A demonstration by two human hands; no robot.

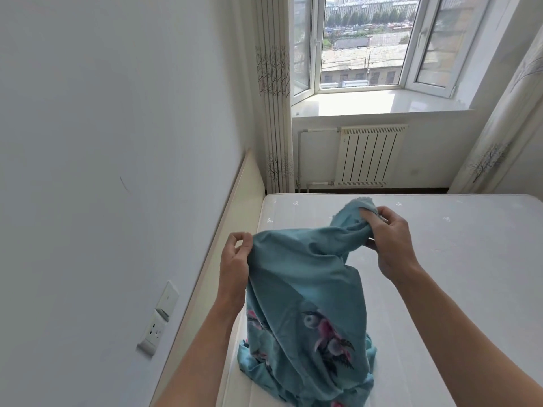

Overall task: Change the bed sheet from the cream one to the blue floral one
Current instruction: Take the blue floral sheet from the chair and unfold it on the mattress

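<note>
Left hand [235, 257]: raised at the left of the bundle, thumb and fingertips pinched on a fold along the upper edge of the blue floral sheet [305, 304].
Right hand [388, 242]: raised higher and further from the body, fingers curled round a bunched end of the same cloth, a ragged tip of fabric standing up past the knuckles.
Sheet, position: hangs between the two hands in a slack, crumpled drape; its lower part rests in a heap on the near left part of the mattress [455, 259], close to the headboard [235, 201]. Printed motifs, pink and dark, show low on the cloth.
Sheet, condition: not opened out; no corner or hem can be told with certainty.
Mattress: bare white surface visible on all the area in view; no cream sheet on it, and none seen elsewhere in view.
Done, as judged: the cream sheet appears to be off the bed already.
In hand, as judged: searching out an edge or corner so the cloth can be opened.
Left to do: shake out and spread the sheet, square it to the mattress, smooth and tuck the sides.
Surroundings: wall with socket [154, 333] at left; radiator [367, 155] and window [361, 45] beyond the bed.
</note>
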